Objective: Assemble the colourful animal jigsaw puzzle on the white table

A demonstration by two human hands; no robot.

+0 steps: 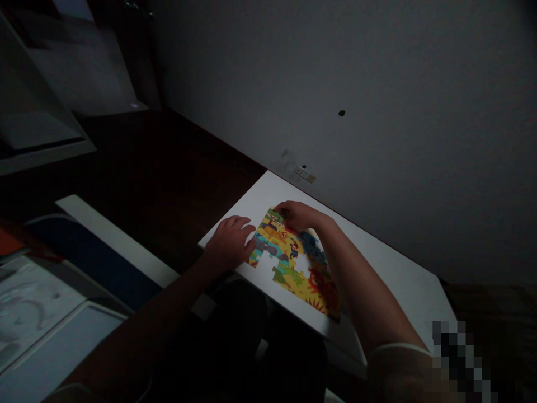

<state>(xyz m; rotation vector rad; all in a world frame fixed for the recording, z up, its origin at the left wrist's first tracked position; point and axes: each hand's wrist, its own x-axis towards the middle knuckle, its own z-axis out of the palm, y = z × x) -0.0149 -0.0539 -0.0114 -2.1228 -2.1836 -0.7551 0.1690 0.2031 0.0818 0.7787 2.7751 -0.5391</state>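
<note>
Dimly lit, a colourful jigsaw puzzle (pixel 296 263) is seen lying flat on a white tabletop (pixel 394 268) beside a grey wall (pixel 377 84), with the left hand (pixel 230 242) spread open at its left edge and the right hand (pixel 298 215) curled, fingertips pressed on its far corner.

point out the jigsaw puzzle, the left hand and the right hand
jigsaw puzzle (pixel 308 282): head view, on its yellow lower part
left hand (pixel 230 242): head view, on the back of the hand
right hand (pixel 298 215): head view, on the back of the hand
</note>
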